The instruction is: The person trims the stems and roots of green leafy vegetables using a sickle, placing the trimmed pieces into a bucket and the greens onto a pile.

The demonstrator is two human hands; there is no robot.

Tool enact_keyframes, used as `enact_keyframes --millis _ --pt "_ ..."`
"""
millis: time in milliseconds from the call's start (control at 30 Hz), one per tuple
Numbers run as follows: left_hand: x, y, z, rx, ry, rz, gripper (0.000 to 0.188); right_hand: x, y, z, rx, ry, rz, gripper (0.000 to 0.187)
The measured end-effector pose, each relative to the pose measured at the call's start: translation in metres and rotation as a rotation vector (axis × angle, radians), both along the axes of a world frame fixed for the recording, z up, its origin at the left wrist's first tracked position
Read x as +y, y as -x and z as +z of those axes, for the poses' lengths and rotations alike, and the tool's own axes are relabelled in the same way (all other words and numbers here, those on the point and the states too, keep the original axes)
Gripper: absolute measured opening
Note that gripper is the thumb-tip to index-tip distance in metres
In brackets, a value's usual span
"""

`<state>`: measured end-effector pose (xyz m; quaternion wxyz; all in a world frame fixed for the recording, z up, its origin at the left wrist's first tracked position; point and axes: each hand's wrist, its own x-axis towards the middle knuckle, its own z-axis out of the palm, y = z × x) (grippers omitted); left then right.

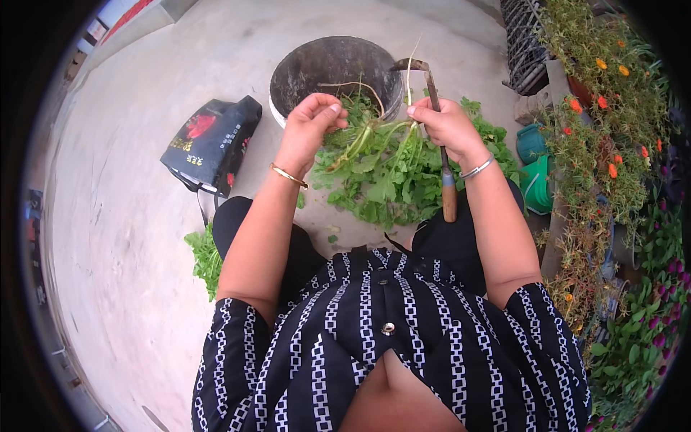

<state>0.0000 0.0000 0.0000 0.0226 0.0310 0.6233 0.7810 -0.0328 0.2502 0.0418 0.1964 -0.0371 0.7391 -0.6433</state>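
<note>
My right hand (pixel 448 128) pinches a leafy green plant (pixel 410 140) by its pale root end, and the long thin root sticks up above the thumb. Stems and leaves of that plant hang down to the left, over the pile. My left hand (pixel 313 124) has its fingers curled together in front of the bucket rim; whatever they hold, if anything, is too small to make out. Beside my right wrist is a sickle (pixel 443 155) with a wooden handle and a dark curved blade, its handle by my right knee. Below both hands spreads a heap of leafy greens (pixel 389 191).
Just beyond my hands stands a large bucket (pixel 317 57) with greens and a pale root inside. A dark bag (pixel 209 144) with a red flower print sits to the left. More greens (pixel 206 259) lie by my left leg. Flowering plants (pixel 597 144) and green pots (pixel 535 183) line the right.
</note>
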Motion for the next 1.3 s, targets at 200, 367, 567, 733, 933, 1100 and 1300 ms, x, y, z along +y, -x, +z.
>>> enact_keyframes --millis 200,367,567,733,933,1100,1300 --pt "0.040 -0.003 -0.008 -0.121 0.130 -0.216 0.047 -0.012 0.012 -0.001 -0.116 0.231 -0.047 0.015" --pt "0.060 -0.010 -0.035 -0.118 0.169 -0.174 0.046 0.000 0.011 -0.005 -0.139 0.272 -0.062 0.016" --pt "0.057 0.008 -0.021 0.073 0.452 -0.026 0.040 -0.014 0.020 0.009 -0.078 0.427 -0.142 0.014" --pt "0.038 0.017 -0.013 0.103 0.296 0.125 0.030 -0.016 0.022 0.016 -0.152 0.463 -0.102 0.012" --pt "0.043 0.022 0.033 0.145 0.014 -0.002 0.031 -0.052 0.017 0.017 -0.129 0.636 -0.139 0.011" --pt "0.029 0.023 0.034 0.276 0.267 0.062 0.045 -0.081 0.021 0.031 -0.024 0.559 -0.127 0.015" --pt "-0.010 0.043 0.058 -0.046 -0.387 0.024 0.032 -0.070 0.056 0.044 0.291 0.218 -0.131 0.021"
